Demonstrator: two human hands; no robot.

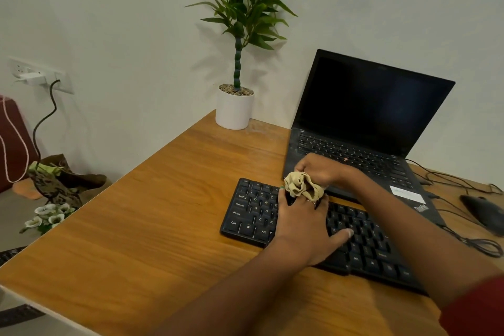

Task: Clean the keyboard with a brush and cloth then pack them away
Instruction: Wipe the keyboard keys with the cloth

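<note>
Clearly, the right hand point(317, 169) clenches a crumpled beige cloth point(302, 185) mid-frame; the left hand point(302, 226) lies flat, released, on the black plastic keyboard point(251, 213).

wooden desk point(152, 215) | on it: keyboard point(251, 213), laptop point(362, 128), potted plant point(234, 112), mouse point(484, 213)

Keyboard point(313, 232) laid on the table point(136, 240) near the front, laptop point(362, 128) set just behind it, potted plant point(235, 106) placed at the far corner left of the laptop, mouse point(484, 214) and cables point(463, 232) found to the right, cloth point(302, 185) held over the keyboard's far edge.
</note>
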